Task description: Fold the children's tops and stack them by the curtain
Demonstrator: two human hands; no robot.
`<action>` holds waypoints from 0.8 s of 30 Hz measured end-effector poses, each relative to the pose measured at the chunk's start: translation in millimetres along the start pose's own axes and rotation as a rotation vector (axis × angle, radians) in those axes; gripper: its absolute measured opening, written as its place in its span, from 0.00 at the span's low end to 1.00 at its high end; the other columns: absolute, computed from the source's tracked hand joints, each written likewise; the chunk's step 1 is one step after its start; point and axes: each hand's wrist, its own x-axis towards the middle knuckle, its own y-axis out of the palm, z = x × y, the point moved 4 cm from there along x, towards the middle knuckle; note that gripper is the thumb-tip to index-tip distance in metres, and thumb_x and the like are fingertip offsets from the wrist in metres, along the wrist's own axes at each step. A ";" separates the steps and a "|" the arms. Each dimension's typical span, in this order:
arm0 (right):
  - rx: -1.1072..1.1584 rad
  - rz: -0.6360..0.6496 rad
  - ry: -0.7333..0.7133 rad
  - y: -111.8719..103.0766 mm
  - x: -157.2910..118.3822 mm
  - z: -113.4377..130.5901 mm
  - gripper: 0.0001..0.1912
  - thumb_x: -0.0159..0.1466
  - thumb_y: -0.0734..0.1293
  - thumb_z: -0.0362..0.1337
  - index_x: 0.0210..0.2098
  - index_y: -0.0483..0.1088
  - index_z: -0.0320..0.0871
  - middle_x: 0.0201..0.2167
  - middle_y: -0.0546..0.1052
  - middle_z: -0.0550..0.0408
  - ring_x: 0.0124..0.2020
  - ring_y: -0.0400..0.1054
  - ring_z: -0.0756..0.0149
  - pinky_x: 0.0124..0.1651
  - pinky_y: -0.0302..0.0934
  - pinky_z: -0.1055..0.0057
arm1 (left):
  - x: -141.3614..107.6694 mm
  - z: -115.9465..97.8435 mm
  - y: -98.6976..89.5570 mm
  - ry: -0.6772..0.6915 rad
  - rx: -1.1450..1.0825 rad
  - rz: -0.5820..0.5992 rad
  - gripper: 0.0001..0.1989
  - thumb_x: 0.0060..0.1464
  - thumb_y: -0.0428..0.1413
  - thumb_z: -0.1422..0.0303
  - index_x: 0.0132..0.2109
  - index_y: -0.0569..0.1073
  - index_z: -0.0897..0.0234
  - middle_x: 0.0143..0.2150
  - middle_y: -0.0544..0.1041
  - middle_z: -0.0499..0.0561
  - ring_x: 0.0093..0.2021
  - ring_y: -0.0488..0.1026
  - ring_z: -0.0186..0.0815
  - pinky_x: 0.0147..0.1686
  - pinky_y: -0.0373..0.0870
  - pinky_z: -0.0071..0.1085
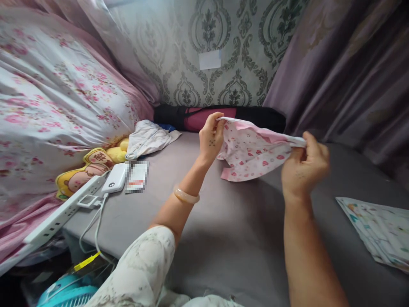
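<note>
Stretched between both hands above the grey bed surface is a small white garment (pixel 252 153) with pink trim and a red and pink print, perhaps a baby's. My left hand (pixel 212 135) pinches its upper left corner. At the other end of the same edge, my right hand (pixel 305 164) is closed on the upper right corner, thumb against fingers. The cloth hangs down from this taut edge, with its lower edge free in the air. Whether it is a top or trousers cannot be told.
A folded printed cloth (pixel 378 228) lies at the right. On the left are a crumpled white cloth (pixel 150 138), a white power bank (pixel 115 178), a power strip (pixel 68 209) with cables, and yellow plush toys (pixel 86 172). A long black and maroon bag (pixel 265 117) lies along the wall.
</note>
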 end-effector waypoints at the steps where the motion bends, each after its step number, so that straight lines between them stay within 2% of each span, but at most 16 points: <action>1: -0.006 -0.031 -0.044 -9.4 5.2 10.1 0.20 0.63 0.59 0.32 0.50 0.75 0.38 0.41 0.78 0.44 0.46 0.72 0.58 0.51 0.64 0.59 | -0.5 -7.3 -3.8 0.036 0.007 -0.048 0.12 0.63 0.51 0.60 0.48 0.72 0.60 0.41 0.76 0.51 0.42 0.74 0.34 0.46 0.71 0.33; 3: 0.076 -0.016 -0.089 -22.9 12.4 25.9 0.19 0.63 0.59 0.32 0.51 0.74 0.39 0.42 0.78 0.46 0.45 0.72 0.60 0.50 0.64 0.61 | -1.7 -24.0 -11.2 0.119 0.054 -0.137 0.14 0.63 0.51 0.57 0.48 0.72 0.60 0.43 0.75 0.52 0.43 0.73 0.35 0.48 0.70 0.35; 4: 0.164 0.029 -0.065 -26.6 14.9 29.9 0.19 0.63 0.61 0.33 0.52 0.73 0.40 0.41 0.78 0.48 0.42 0.73 0.62 0.47 0.65 0.63 | -2.4 -32.3 -14.7 0.159 0.096 -0.175 0.13 0.63 0.51 0.57 0.48 0.73 0.59 0.43 0.74 0.52 0.45 0.72 0.36 0.49 0.69 0.35; 7: 0.485 0.211 0.159 -28.4 18.4 27.2 0.19 0.60 0.65 0.34 0.51 0.73 0.43 0.37 0.78 0.54 0.34 0.72 0.68 0.37 0.65 0.71 | -4.9 -50.6 -25.9 0.232 0.271 -0.294 0.09 0.62 0.54 0.60 0.45 0.76 0.55 0.45 0.70 0.52 0.49 0.68 0.37 0.53 0.66 0.38; 9: 0.601 0.315 0.349 -25.5 17.9 17.9 0.16 0.56 0.65 0.33 0.44 0.75 0.42 0.32 0.77 0.57 0.29 0.70 0.71 0.30 0.61 0.75 | -6.7 -53.6 -30.4 0.237 0.374 -0.300 0.05 0.60 0.57 0.66 0.42 0.77 0.57 0.47 0.69 0.53 0.52 0.66 0.39 0.56 0.62 0.41; 11: 0.586 0.409 0.487 -22.0 16.1 7.3 0.13 0.53 0.64 0.32 0.37 0.76 0.42 0.27 0.76 0.58 0.25 0.66 0.72 0.26 0.57 0.77 | -8.8 -45.5 -30.0 0.170 0.385 -0.178 0.03 0.58 0.57 0.70 0.38 0.76 0.60 0.46 0.71 0.52 0.51 0.67 0.39 0.55 0.62 0.40; 13: 0.491 0.522 0.543 -17.7 13.5 -2.0 0.11 0.52 0.64 0.33 0.34 0.76 0.42 0.25 0.75 0.57 0.24 0.65 0.71 0.25 0.56 0.76 | -13.8 -26.9 -26.2 0.012 0.324 0.001 0.04 0.57 0.54 0.71 0.37 0.75 0.62 0.40 0.74 0.50 0.44 0.70 0.36 0.49 0.66 0.35; 15: 0.369 0.642 0.514 -12.3 10.2 -10.2 0.10 0.53 0.66 0.36 0.34 0.76 0.43 0.28 0.77 0.55 0.27 0.67 0.68 0.28 0.59 0.74 | -22.9 -3.9 -21.9 -0.187 0.271 0.146 0.06 0.57 0.52 0.70 0.37 0.74 0.62 0.34 0.75 0.48 0.38 0.71 0.34 0.41 0.68 0.30; 17: 0.246 0.741 0.443 -5.8 5.8 -19.3 0.11 0.54 0.68 0.41 0.35 0.77 0.43 0.32 0.79 0.52 0.32 0.70 0.63 0.33 0.63 0.71 | -33.2 16.4 -18.9 -0.336 0.269 0.234 0.07 0.55 0.52 0.69 0.36 0.74 0.63 0.33 0.76 0.48 0.37 0.71 0.34 0.38 0.67 0.28; 20: 0.130 0.823 0.363 4.8 -2.7 -37.5 0.17 0.54 0.70 0.47 0.38 0.78 0.43 0.36 0.81 0.52 0.37 0.72 0.59 0.40 0.65 0.68 | -45.2 35.3 -15.1 -0.428 0.283 0.343 0.08 0.53 0.53 0.67 0.36 0.75 0.64 0.34 0.76 0.49 0.37 0.71 0.35 0.36 0.67 0.27; 24: -0.011 0.887 0.314 17.5 -13.3 -63.5 0.19 0.56 0.68 0.50 0.38 0.80 0.42 0.35 0.81 0.52 0.38 0.73 0.58 0.41 0.64 0.69 | -55.2 44.5 -11.1 -0.461 0.250 0.442 0.11 0.52 0.56 0.65 0.41 0.77 0.64 0.32 0.75 0.48 0.34 0.70 0.33 0.33 0.66 0.26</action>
